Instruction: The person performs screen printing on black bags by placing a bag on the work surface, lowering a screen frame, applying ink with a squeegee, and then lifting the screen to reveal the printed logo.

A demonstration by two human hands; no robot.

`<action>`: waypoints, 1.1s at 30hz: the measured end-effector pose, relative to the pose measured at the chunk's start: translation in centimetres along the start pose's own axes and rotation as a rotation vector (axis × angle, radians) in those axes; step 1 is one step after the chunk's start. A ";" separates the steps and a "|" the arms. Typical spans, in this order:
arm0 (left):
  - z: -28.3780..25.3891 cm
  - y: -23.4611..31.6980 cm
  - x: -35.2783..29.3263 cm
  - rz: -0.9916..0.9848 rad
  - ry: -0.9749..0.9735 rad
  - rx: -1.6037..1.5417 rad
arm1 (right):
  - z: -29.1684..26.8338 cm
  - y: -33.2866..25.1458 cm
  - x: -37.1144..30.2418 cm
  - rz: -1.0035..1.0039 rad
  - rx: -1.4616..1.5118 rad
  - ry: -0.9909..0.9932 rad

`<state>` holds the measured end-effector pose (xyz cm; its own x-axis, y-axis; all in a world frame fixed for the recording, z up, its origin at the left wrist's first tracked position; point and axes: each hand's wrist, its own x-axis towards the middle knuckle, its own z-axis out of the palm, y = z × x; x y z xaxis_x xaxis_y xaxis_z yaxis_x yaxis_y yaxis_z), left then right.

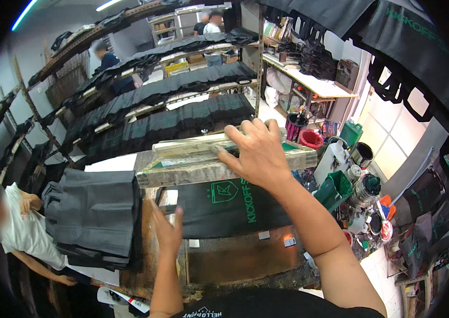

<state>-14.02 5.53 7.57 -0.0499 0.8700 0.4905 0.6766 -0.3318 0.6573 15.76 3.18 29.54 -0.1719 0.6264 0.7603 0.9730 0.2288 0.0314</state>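
The right hand (259,151) clasps a rough, ink-stained wooden screen-printing frame (192,176), raised and tilted, fingers curled over it. The left hand (169,230) is spread, thumb apart, beneath the frame's left end; whether it touches anything cannot be told. Just right of it lies a smooth black fabric bag (211,217) with a green shield print. Left of it, a creased black stack (97,212) covers the worn counter (147,241). Beyond both hands, shelves (260,69) carry black bags (198,114).

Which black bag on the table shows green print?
The flat bag under the wooden frame gripped by the right hand; the stack of bags to its left shows only plain black.
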 end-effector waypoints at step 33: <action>-37.0 -18.6 17.0 -0.511 0.187 -0.738 | 0.8 2.6 5.5 0.041 -0.090 -0.089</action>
<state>-54.64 13.01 24.84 -0.3760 0.9230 0.0818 -0.0987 -0.1277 0.9869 17.21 7.83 33.31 -0.1405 0.6982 0.7020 0.9887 0.1362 0.0624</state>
